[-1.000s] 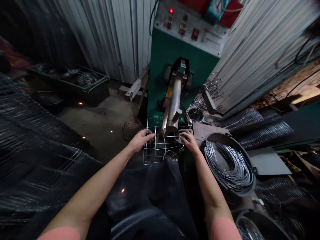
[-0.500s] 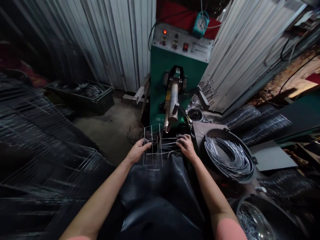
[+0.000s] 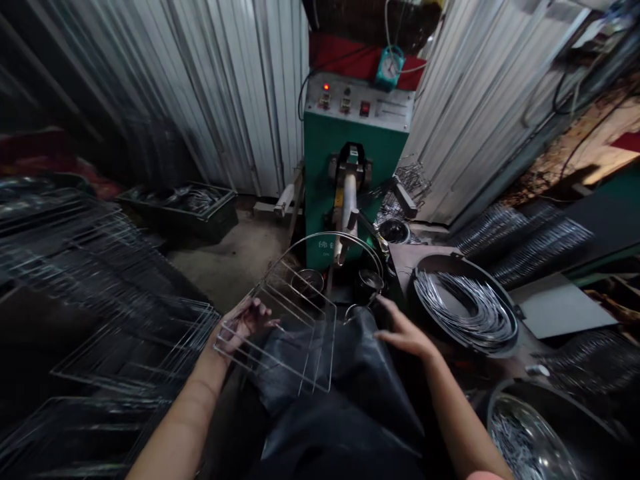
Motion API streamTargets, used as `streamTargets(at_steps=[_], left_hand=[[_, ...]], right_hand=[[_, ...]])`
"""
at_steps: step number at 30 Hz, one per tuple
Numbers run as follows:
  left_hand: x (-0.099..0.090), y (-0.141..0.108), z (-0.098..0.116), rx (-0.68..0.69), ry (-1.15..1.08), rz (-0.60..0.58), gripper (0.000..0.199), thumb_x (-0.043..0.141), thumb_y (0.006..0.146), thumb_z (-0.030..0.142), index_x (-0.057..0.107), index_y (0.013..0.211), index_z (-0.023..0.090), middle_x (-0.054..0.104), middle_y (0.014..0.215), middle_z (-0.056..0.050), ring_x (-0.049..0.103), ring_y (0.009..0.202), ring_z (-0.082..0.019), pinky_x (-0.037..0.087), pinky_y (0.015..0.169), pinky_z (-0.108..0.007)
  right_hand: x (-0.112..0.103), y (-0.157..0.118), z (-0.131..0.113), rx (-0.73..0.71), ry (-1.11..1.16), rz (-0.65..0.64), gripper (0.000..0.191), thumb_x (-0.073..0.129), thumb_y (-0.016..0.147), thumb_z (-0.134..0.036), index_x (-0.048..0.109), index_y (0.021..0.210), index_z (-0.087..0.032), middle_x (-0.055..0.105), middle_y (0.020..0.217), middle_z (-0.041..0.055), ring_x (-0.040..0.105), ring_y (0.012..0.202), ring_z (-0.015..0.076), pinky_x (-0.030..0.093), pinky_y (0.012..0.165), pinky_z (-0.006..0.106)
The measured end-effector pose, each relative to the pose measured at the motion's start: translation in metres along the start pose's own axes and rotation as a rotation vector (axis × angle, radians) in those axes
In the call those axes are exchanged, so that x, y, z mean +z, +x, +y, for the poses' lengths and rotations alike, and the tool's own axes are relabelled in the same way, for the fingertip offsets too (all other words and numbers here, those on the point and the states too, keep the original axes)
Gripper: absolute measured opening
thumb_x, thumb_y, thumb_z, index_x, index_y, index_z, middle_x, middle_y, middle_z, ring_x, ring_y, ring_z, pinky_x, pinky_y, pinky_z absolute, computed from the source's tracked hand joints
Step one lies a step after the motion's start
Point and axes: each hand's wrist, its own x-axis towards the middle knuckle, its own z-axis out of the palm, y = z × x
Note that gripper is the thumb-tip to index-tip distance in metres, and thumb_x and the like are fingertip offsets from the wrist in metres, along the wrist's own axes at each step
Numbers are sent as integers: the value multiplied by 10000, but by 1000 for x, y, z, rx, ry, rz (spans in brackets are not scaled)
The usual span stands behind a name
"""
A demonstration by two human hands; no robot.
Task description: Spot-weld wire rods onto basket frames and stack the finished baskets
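Far left of the frame, at the view's left edge: a pile of flat welded steel-wire grids (image 3: 115, 320). Behind it, against the corrugated metal wall (image 3: 225, 100), sits a black plastic crate (image 3: 185, 223) holding wire pieces.

My left hand (image 3: 243, 327) has its fingers curled around the lower-left wires of a silver welded wire frame with a curved hoop along its top (image 3: 334, 327). The frame is tilted and held up over a black apron on my lap (image 3: 345, 400), directly in front of the machine.

Centre, beyond the frame: a green spot-welding machine (image 3: 330, 153) with a grey control panel (image 3: 360, 100) and a steel electrode arm (image 3: 349, 200). Two small round metal cups (image 3: 307, 283) (image 3: 369, 285) stand near its base.

My right hand (image 3: 405, 335) is open, fingers spread, holding nothing, just right of the frame and above the apron.

Right of it: a round black tub (image 3: 500, 347) holds a coil of silver wire (image 3: 465, 307). Rolled wire mesh (image 3: 540, 247) lies behind it. In the lower-right corner, a second round tub (image 3: 520, 393) holds short wire pieces.
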Motion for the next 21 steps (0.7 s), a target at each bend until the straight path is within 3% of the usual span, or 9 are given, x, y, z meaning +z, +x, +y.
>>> streamTargets(at_steps=[3, 6, 9, 16, 19, 21], left_hand=[[-7, -12, -28, -231, -94, 24, 274, 448, 851, 317, 607, 690, 162, 642, 636, -43, 652, 705, -209, 498, 836, -511], [-11, -21, -63, -373, -145, 19, 355, 364, 892, 298, 623, 709, 139, 666, 644, -65, 661, 673, -202, 510, 815, -496], [-16, -25, -87, -430, -168, 28, 405, 330, 907, 314, 635, 728, 117, 681, 655, -92, 667, 674, -209, 521, 793, -474], [-18, -17, -96, -424, -220, -45, 516, 336, 880, 470, 608, 1042, 63, 702, 862, -172, 663, 870, -263, 500, 833, -417], [-14, -16, -96, -423, -177, -25, 562, 315, 877, 495, 563, 1131, 59, 702, 876, -174, 660, 885, -269, 494, 835, -414], [-15, -19, -98, -420, -95, 9, 572, 283, 880, 509, 588, 1073, 66, 702, 840, -170, 664, 860, -266, 495, 821, -417]], right_hand=[[45, -19, -5, -53, -18, -260, 662, 684, 730, -348, 425, 1327, -224, 378, 1398, 120, 235, 1341, 260, 231, 1085, 470], [80, -35, -15, -97, 16, -375, 281, 573, 838, -295, 618, 1112, -257, 597, 1173, 65, 439, 1212, 218, 189, 1083, 471], [95, -51, -21, -81, 61, -411, 230, 467, 901, -251, 646, 1044, -273, 686, 961, 24, 609, 937, 172, 177, 1066, 480], [105, -59, -34, -118, -3, -231, 269, 406, 921, -295, 606, 1091, -233, 698, 924, 43, 622, 826, 163, 269, 1003, 430], [118, -54, -35, -99, 47, -71, 317, 354, 929, -330, 598, 1091, -208, 686, 908, 61, 606, 755, 158, 409, 847, 352], [125, -51, -35, -24, 127, 46, 340, 342, 928, -355, 592, 1090, -191, 671, 908, 69, 598, 741, 157, 449, 726, 295]])
